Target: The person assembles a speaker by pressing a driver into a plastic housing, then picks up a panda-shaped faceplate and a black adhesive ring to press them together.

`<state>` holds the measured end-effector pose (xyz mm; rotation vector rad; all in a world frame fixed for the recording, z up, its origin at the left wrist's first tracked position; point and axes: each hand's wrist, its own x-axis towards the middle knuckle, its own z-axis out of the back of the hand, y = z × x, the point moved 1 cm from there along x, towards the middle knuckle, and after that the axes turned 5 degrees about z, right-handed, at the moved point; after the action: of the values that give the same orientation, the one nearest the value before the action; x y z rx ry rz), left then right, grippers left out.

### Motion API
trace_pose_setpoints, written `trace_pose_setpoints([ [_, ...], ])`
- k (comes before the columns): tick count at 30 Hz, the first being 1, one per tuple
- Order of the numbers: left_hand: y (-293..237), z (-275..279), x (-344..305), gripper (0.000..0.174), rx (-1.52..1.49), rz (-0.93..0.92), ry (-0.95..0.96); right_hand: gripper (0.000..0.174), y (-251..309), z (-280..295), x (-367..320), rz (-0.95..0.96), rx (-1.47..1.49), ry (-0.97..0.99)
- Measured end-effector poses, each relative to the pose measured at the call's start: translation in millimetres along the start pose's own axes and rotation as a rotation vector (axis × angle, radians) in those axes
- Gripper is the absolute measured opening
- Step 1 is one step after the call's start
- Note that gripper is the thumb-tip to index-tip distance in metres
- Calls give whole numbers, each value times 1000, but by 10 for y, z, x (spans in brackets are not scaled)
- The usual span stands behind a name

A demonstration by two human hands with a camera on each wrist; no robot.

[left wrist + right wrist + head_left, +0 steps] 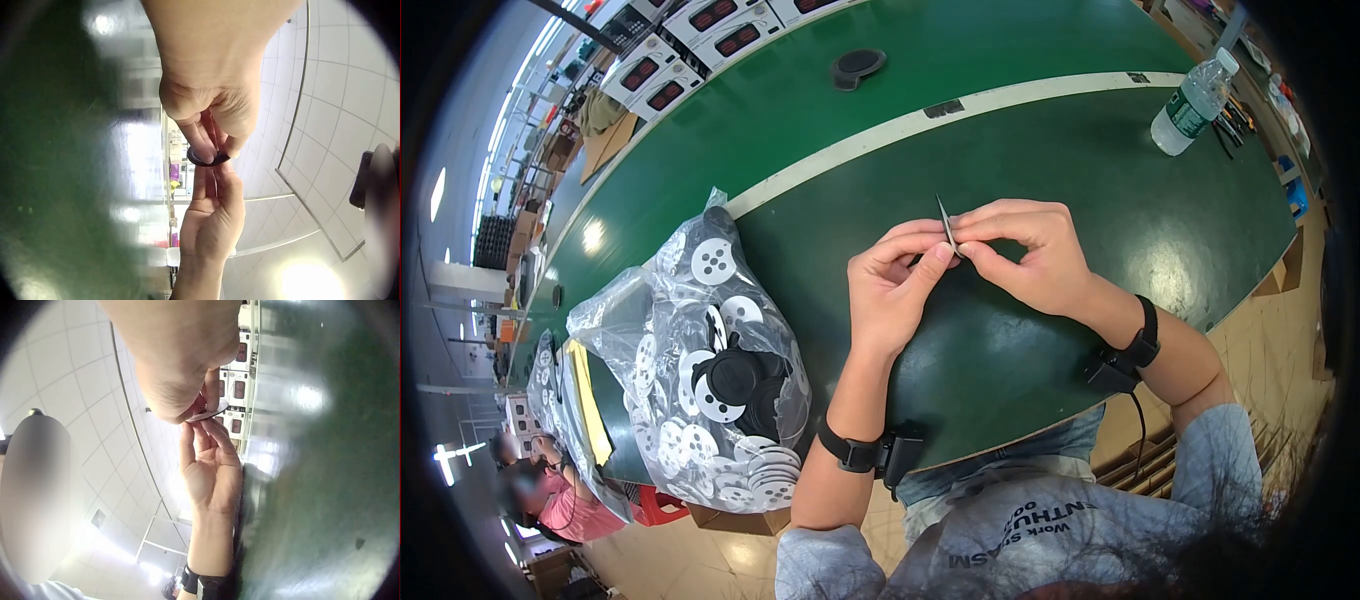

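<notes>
So you've got that big green counter under everything, with a pale strip running across it past your hands. Next size down is the clear plastic bag at about 8 o'clock from your hands, stuffed with white discs with dark dots, plus some black round pieces showing around the middle. The bottle with the green label is up at 2 o'clock.

Your left hand pinches the thin disc between thumb and fingers, and your right hand pinches it from the 3 o'clock side. Neither one's let go. The disc is up between your fingertips, nearly edge-on to you, dark on the side showing in the left wrist view and pale in the right one. There's also a dark flat piece at 11 o'clock.

Handling-wise, I'd guess it's super light and a bit bendy, probably slick on the faces. Can't tell how brittle it is, so imo take it by opposite edges, soft fingertips, no hard squeezing.
</notes>
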<state>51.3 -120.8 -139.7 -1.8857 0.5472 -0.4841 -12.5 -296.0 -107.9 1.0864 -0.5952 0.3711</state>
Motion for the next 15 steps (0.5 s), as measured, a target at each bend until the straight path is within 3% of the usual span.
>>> trace_pose_setpoints([
  [15,-5,-6,-3,10,7,-13,8,16,0,4,4,0,1,-2],
])
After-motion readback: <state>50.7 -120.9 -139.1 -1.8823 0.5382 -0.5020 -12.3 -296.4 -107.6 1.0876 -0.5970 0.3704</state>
